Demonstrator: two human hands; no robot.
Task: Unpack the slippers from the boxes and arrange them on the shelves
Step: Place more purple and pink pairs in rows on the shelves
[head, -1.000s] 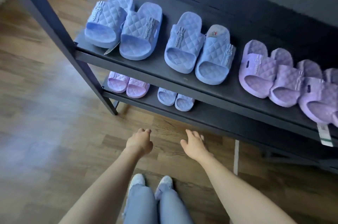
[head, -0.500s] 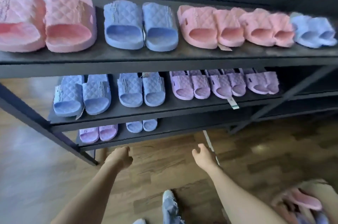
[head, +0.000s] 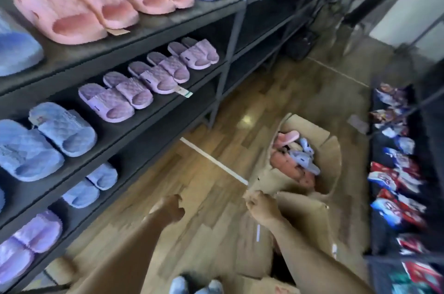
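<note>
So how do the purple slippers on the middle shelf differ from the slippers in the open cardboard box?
The purple slippers stand side by side in a row on the middle shelf; the boxed slippers lie heaped at mixed angles in the box. The purple slippers are one colour; the boxed slippers mix pink and pale blue. Both look like slide slippers.

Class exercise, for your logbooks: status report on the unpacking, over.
Left hand empty, loosely curled. Right hand at box, grip unclear. Slippers inside. Nothing blocking.
</note>
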